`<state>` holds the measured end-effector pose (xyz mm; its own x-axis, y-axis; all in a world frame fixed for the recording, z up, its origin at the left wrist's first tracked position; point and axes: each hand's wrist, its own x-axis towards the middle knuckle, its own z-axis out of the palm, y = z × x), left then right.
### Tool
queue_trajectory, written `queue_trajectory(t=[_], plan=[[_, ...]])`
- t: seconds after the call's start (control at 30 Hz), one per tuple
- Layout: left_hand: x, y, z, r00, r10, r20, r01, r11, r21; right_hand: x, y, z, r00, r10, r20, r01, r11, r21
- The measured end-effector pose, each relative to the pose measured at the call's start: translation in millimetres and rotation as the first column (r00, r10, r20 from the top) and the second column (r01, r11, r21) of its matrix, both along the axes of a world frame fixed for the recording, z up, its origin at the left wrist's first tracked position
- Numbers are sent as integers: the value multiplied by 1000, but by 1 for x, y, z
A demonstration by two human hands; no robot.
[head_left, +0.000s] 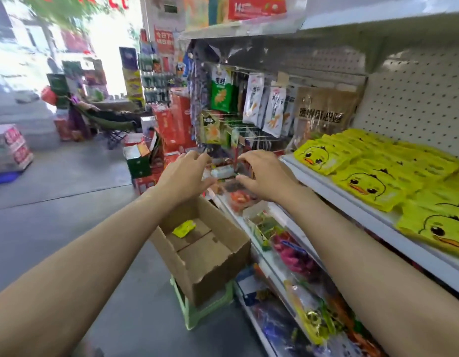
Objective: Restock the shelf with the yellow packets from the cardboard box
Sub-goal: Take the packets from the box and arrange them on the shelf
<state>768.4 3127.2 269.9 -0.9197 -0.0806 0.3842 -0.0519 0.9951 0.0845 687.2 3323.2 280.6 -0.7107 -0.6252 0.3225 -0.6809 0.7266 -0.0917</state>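
Yellow packets (pixel 372 173): glossy flat pouches printed with a cartoon duck face, laid overlapping along the white metal shelf (pixel 352 199). One more yellow packet (pixel 184 228) lies inside the open cardboard box (pixel 210 264), on a green plastic stool (pixel 197 315). Left hand (pixel 183 176) and right hand (pixel 264 176): fingers loosely spread, holding nothing. Hanging-packet text unreadable.

The packets (pixel 372 176) on the white shelf (pixel 352 202) are bright yellow, each printed with a duck face in black lines with an orange beak. The cardboard box (pixel 213 256) is plain brown and holds one yellow packet (pixel 184 228); it sits on a pale green stool (pixel 197 313). The backboard (pixel 413 99) is white pegboard dotted with small dark holes.
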Motion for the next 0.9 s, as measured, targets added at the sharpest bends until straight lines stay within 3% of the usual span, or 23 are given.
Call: queue_trajectory(t=[0.5,0.9], plan=[[-209,-171,-60,967,210,144,-220,974,56,-242,-197,-57,968,163,189,-186,977,107],[-299,-294,-193,916,162,366,-250,946,207,-338,-311,-187,903,46,428,-169,953,253]])
